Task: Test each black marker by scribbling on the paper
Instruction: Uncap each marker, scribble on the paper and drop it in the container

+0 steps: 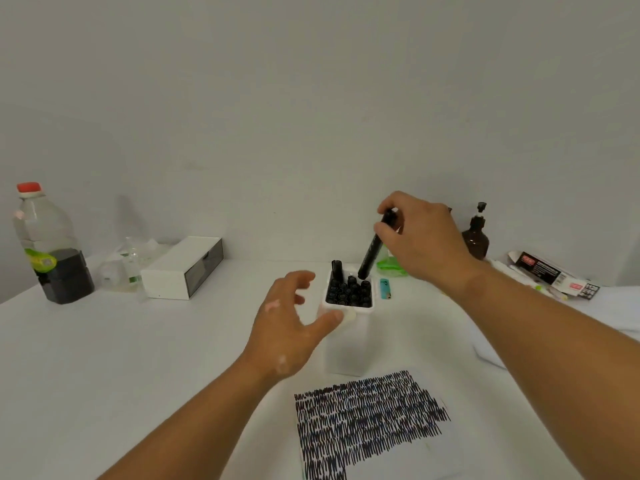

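Scribbled paper [374,424], cylindrical blk marker [370,251]

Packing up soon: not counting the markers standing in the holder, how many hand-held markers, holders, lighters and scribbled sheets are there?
Hand-held markers: 1, gripped by the right hand
Holders: 1
Lighters: 1
Scribbled sheets: 1
Total: 4

Paper [374,427]: lower edge cut off by the frame bottom.
Marker [371,251]: upper end hidden in the grip of the right hand [422,237].
Stored markers [349,292]: only cap ends show (bodies sunk in white holder [346,344]).
Green item [389,265]: partly behind that hand, unidentifiable.
Packet [550,271]: print too small to read.
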Available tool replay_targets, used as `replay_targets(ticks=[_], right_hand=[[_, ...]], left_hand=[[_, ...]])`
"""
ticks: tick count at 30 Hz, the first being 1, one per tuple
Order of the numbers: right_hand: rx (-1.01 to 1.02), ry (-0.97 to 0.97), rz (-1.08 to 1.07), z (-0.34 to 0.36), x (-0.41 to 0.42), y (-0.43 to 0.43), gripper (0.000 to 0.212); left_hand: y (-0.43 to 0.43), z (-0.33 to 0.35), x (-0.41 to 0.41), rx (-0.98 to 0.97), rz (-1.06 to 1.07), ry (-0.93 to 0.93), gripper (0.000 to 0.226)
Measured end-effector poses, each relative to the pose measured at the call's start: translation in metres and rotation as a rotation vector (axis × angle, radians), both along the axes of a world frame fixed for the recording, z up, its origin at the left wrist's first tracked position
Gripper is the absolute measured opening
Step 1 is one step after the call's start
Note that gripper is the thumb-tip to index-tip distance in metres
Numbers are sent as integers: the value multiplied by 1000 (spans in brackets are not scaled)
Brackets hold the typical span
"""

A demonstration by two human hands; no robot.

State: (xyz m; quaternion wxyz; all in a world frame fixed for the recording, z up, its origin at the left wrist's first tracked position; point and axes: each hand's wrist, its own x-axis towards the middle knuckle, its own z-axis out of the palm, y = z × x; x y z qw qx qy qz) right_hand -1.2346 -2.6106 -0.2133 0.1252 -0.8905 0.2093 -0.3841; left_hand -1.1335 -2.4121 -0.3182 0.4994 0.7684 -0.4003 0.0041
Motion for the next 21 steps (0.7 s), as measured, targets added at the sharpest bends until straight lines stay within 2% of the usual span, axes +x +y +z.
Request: replay_targets(ticks=[5,7,8,11,15,21], right_hand=[[-35,166,4,-18,19,-6,22],[-47,255,9,-25,24,-10,26],[-43,295,17,-29,26,-12,27],[-28,348,45,-40,29,-18,27],[19,293,78,-43,32,-22,20],[24,348,106,-48,36,-20,10]], left_hand=[[-40,14,24,265,-115,-164,103],[-50,16,31,345,-166,-208,111],[-52,16,33,359,-187,-234,108],[-59,14,37,308,-225,-308,73],[-63,16,39,363,-257,-346,86],[-67,19,41,383,-261,-327,79]])
